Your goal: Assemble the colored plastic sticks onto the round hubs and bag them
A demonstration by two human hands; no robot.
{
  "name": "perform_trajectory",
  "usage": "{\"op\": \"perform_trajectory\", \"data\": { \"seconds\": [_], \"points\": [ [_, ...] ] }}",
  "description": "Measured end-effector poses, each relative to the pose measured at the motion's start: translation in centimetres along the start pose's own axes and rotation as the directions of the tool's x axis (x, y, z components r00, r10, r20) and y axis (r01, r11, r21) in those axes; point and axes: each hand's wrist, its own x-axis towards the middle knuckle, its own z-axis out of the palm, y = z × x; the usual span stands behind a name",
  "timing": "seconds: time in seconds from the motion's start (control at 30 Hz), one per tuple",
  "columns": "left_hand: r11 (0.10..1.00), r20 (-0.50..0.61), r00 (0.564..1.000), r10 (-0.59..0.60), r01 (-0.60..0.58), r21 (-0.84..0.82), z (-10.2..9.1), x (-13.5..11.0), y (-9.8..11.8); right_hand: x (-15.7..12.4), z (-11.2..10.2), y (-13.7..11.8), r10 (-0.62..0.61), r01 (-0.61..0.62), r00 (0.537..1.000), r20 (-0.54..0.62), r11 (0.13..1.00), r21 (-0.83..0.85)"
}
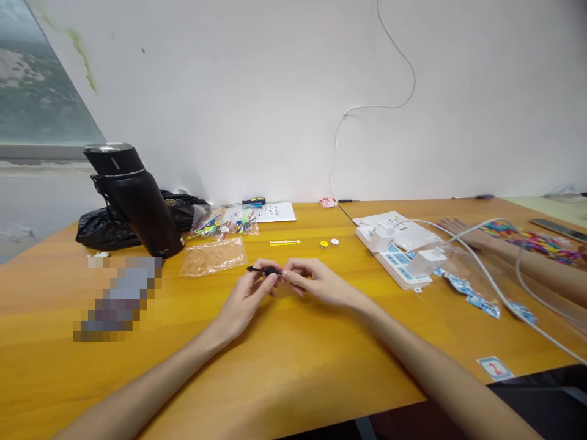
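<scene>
Over the middle of the wooden table, my left hand (247,296) pinches a small black arrow-shaped piece with a round middle (271,271). Its pointed end sticks out to the left. My right hand (316,282) meets it from the other side, thumb and fingertips closed on its right end, which the fingers partly hide. Just beyond the hands lies a thin white and yellow arrow piece (285,243). A small yellow round piece (324,244) and a white one (334,242) rest to its right.
At left stands a black bottle (142,201), near a blurred-out object (121,299) and a flat plastic bag (213,256). Behind is a bag of colourful pieces (224,223). A power strip (398,266) with white cables lies right; beyond it reaches another person's hand (458,229).
</scene>
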Motion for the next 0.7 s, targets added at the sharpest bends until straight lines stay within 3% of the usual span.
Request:
{"op": "perform_trajectory", "data": {
  "seconds": [0.1, 0.23, 0.37, 0.47, 0.6, 0.7],
  "points": [
    [0.999, 0.001, 1.0, 0.001, -0.001, 0.037, 0.0, 0.0, -0.1, 0.0, 0.2, 0.2, 0.005, -0.005, 1.0, -0.005, 1.0, -0.002],
    [0.977, 0.01, 1.0, 0.016, -0.017, 0.213, -0.5, 0.2, 0.0, 0.0, 0.5, 0.5, 0.025, -0.025, 1.0, -0.001, 1.0, -0.006],
    [0.916, 0.117, 0.99, 0.077, -0.117, 0.384, -1.0, 0.1, 0.4, 0.1, 1.3, 0.6, 0.042, -0.043, 0.999, -0.021, 0.998, -0.04],
    [0.879, 0.174, 0.981, 0.091, -0.161, 0.45, -1.1, 0.0, 0.7, 0.1, 2.1, 0.6, 0.031, -0.054, 0.993, -0.11, 0.977, -0.208],
    [0.87, 0.213, 0.973, 0.083, -0.175, 0.461, -0.9, -0.2, 0.7, 0.0, 3.1, 0.7, -0.106, -0.028, 0.971, -0.214, 0.839, -0.543],
    [0.873, 0.17, 0.983, 0.064, -0.138, 0.468, -0.7, -0.2, 0.5, 0.0, 3.5, 0.9, -0.108, -0.048, 0.97, -0.216, 0.791, -0.61]
  ]
}}
